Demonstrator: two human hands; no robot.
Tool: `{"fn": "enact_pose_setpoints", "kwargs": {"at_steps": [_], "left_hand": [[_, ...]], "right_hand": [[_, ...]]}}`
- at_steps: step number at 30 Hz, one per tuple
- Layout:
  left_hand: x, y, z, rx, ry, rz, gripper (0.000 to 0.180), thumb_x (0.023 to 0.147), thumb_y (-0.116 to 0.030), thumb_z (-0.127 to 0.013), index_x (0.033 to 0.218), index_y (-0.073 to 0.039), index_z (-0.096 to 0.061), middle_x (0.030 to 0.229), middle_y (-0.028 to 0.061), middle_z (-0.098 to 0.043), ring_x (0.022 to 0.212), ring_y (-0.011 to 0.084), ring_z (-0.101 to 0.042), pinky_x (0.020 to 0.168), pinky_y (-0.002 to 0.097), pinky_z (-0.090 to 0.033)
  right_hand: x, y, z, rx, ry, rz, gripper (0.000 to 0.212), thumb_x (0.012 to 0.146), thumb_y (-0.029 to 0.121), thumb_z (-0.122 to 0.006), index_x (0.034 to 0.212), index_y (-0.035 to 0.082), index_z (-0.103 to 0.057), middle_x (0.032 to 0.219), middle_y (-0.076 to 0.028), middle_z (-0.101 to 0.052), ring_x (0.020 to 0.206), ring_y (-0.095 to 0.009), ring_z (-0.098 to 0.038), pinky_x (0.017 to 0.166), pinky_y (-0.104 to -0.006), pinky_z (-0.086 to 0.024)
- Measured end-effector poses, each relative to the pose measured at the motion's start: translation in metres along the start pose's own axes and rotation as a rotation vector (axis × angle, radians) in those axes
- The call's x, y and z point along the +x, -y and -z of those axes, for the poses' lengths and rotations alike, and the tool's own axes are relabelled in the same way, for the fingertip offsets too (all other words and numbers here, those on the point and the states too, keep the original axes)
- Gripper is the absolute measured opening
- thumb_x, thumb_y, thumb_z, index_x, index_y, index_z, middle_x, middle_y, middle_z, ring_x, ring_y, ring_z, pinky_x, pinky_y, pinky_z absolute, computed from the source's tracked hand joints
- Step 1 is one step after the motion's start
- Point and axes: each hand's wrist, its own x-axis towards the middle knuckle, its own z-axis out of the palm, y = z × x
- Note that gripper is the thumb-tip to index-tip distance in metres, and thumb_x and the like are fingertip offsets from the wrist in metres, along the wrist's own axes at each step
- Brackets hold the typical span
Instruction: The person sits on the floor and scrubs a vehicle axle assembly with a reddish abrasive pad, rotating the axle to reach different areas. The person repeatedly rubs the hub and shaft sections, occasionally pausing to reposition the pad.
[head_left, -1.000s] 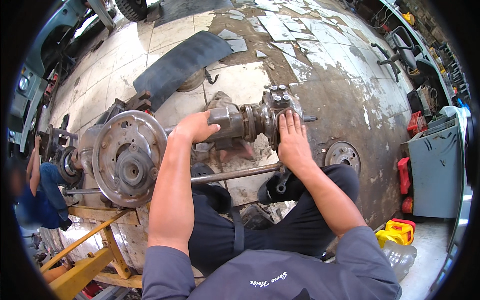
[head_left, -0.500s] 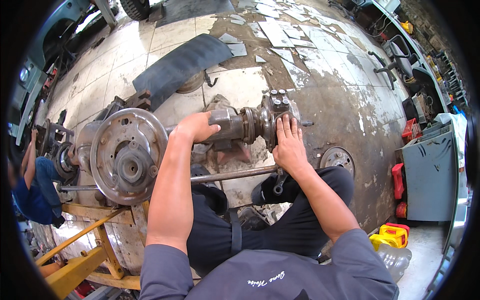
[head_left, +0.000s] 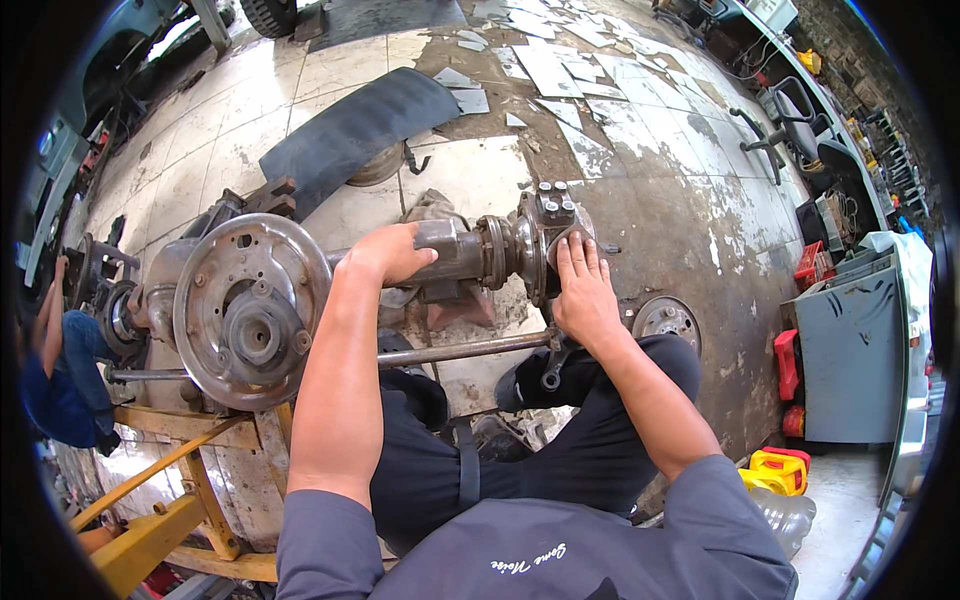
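Here's the worn, patchy floor (head_left: 640, 220), with broken tile pieces (head_left: 546, 72) strewn across its far side! Left of them lies a dark curved panel (head_left: 360, 135); nearer, right, a metal disc (head_left: 668, 317).

White lettering (head_left: 528, 559) is printed across the front of the dark grey shirt (head_left: 620, 540). It is set in a slanted, handwriting-like script as two short words, and it is seen upside down, near the lower edge of the view. Elsewhere, no writing can be made out.
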Motion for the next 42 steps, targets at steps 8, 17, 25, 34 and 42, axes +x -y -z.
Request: {"fn": "enact_pose_setpoints", "kwargs": {"at_steps": [8,17,25,34,42], "left_hand": [[0.002,0.005,-0.006,0.040,-0.057,-0.005,0.061,0.093,-0.039,-0.062,0.136,0.003,-0.053,0.131,0.0223,-0.061,0.123,0.0339,-0.058,0.104,0.0411,-0.046],[0.001,-0.027,-0.013,-0.182,-0.393,-0.356,0.052,0.094,-0.032,-0.063,0.131,0.003,-0.057,0.127,0.0218,-0.064,0.117,0.0305,-0.062,0.101,0.0396,-0.047],[0.001,-0.066,-0.031,-0.947,0.003,-0.352,0.047,0.101,-0.028,-0.060,0.136,0.004,-0.054,0.122,0.0117,-0.066,0.106,0.0166,-0.063,0.092,0.0325,-0.051],[0.001,-0.078,-0.029,-1.229,0.158,-0.210,0.033,0.101,-0.024,-0.061,0.125,-0.002,-0.060,0.113,0.0047,-0.066,0.099,0.0113,-0.063,0.093,0.0295,-0.052],[0.003,-0.073,-0.033,-1.423,0.156,-0.198,0.028,0.102,-0.019,-0.058,0.122,0.000,-0.057,0.112,0.0079,-0.066,0.097,0.0164,-0.067,0.090,0.0341,-0.056]], "right_hand": [[0.022,-0.026,0.013,0.266,0.045,-0.091,0.067,0.083,0.008,-0.054,0.147,-0.004,-0.038,0.150,-0.024,-0.042,0.140,-0.041,-0.039,0.117,-0.0415,-0.032],[0.042,-0.062,0.085,1.806,0.154,-0.282,0.045,0.091,-0.006,-0.046,0.135,-0.004,-0.052,0.123,-0.013,-0.064,0.114,-0.020,-0.063,0.100,-0.0363,-0.052],[0.046,-0.012,0.079,1.930,0.303,-0.118,0.051,0.092,-0.004,-0.049,0.143,-0.005,-0.042,0.133,-0.013,-0.058,0.119,-0.018,-0.058,0.106,-0.0334,-0.045],[0.042,-0.009,0.055,1.884,0.327,-0.110,0.051,0.094,-0.002,-0.052,0.144,-0.003,-0.042,0.133,-0.013,-0.058,0.119,-0.017,-0.058,0.104,-0.0344,-0.046],[0.037,0.005,0.053,1.488,-0.113,-0.170,0.038,0.091,0.011,-0.066,0.125,-0.001,-0.053,0.123,-0.014,-0.061,0.116,-0.023,-0.059,0.097,-0.0348,-0.047]]}}
